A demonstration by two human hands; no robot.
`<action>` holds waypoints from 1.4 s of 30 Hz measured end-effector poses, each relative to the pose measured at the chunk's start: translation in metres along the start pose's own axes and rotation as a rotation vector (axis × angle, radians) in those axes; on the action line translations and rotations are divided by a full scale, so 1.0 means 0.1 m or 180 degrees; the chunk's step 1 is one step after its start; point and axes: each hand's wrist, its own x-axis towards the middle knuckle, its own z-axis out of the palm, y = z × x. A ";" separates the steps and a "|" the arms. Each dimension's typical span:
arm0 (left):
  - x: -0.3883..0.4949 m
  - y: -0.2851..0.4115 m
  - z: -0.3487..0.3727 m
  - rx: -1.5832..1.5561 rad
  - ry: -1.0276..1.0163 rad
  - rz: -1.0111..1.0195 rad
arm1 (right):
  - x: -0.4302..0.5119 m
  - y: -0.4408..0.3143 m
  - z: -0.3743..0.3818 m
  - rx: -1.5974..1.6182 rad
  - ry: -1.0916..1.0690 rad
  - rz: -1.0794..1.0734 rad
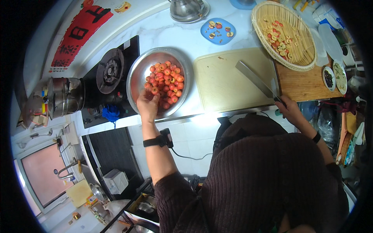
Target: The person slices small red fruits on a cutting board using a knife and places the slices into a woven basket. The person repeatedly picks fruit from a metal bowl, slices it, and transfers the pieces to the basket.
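My left hand (148, 105) is inside the rim of a stainless steel bowl (134, 72), its thumb and fingers around a small red apple (155, 91). Several more small red apples (167, 77) are heaped in this bowl. My right hand (288, 110) grips the dark handle of a kitchen knife (253, 78) at the counter's front edge. The broad blade lies slantwise over a pale cutting board (224, 78), its tip pointing away to the left. A few small bits lie near the board's far edge.
A woven basket (303, 38) with sliced fruit stands on a wooden board (303, 81) at right. Behind is a blue plate (214, 40) with fruit pieces, near a metal kettle (186, 10). The gas stove (109, 70) is left of the bowl; two small dishes (329, 84) sit far right.
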 end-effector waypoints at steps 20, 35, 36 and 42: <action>-1.06 0.71 2.73 0.1357 0.0389 0.1502 | 0.16 0.09 -0.11 -0.0074 0.0111 -0.0986; -1.17 0.76 2.69 0.0326 0.0279 0.1769 | 0.08 -0.07 -0.26 -0.0516 0.0000 -0.1149; -1.14 0.77 2.70 0.0366 0.0204 0.1847 | 0.07 -0.09 -0.27 -0.0550 -0.0014 -0.1096; -1.11 0.82 2.72 0.0431 0.0043 0.1806 | 0.00 -0.17 -0.33 -0.0707 -0.0097 -0.1000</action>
